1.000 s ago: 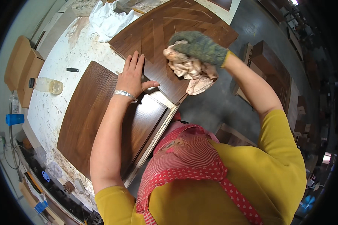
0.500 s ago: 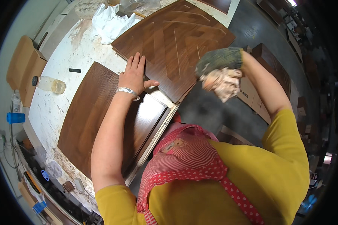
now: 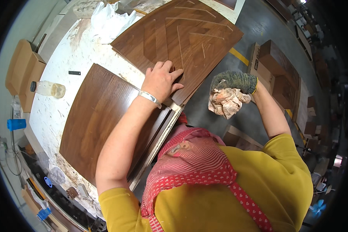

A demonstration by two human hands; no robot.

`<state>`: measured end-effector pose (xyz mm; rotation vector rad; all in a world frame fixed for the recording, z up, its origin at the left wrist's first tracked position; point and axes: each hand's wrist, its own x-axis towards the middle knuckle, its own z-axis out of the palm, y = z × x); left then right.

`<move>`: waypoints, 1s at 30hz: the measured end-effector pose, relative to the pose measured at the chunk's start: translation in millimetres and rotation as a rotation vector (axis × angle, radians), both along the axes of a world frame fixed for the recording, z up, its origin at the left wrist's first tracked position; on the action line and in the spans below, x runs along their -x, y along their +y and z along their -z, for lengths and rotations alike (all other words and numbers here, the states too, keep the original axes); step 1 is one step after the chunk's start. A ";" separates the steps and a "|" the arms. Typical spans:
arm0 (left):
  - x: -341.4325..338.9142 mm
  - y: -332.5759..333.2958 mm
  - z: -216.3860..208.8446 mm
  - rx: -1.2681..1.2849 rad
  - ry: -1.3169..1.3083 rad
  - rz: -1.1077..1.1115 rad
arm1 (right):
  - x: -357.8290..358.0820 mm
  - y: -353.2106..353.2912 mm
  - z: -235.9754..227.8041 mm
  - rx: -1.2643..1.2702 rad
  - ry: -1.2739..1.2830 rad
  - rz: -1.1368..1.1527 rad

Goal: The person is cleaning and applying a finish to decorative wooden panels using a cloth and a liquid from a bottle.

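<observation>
My bare left hand (image 3: pixel 160 82), a bracelet at its wrist, rests on the near corner of a dark brown wood panel (image 3: pixel 205 34). Its fingers are bent onto the surface, with the thumb apart from them, and I see nothing in its grasp. Thin pale lines run across this panel. My right hand (image 3: pixel 234 82), in a dark green knit glove, is closed on a crumpled, stained cloth (image 3: pixel 229 101) and hangs over the floor just off the panel's right edge. A second brown panel (image 3: pixel 91 120) lies under my left forearm.
The white worktable (image 3: pixel 46 112) holds a capped clear bottle (image 3: pixel 52 89), a small black strip (image 3: pixel 74 72) and a white plastic bag (image 3: pixel 110 23). At the left stands an open cardboard box (image 3: pixel 21 73). More brown panels (image 3: pixel 280 58) and cardboard are beyond my right hand.
My left hand has slid right onto the lined panel, and its fingers have bent. My right hand has drawn back toward me, off the panel's edge, with the cloth still in it.
</observation>
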<state>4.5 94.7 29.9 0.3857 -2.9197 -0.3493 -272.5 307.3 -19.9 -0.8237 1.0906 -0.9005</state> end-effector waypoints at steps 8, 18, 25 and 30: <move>-10.3 -29.7 -1.9 -0.039 -0.043 0.322 | -11.6 -16.0 -37.7 -0.093 -0.023 0.166; -19.1 80.3 -0.6 -1.725 0.209 0.060 | -86.9 -31.4 -81.2 0.089 -0.300 0.527; -33.3 84.3 -3.3 -2.151 0.402 -0.395 | -102.4 -15.9 -71.9 0.314 0.544 0.403; -43.0 88.4 7.3 -2.148 0.250 -0.235 | -151.0 -16.1 -75.1 0.224 0.579 0.269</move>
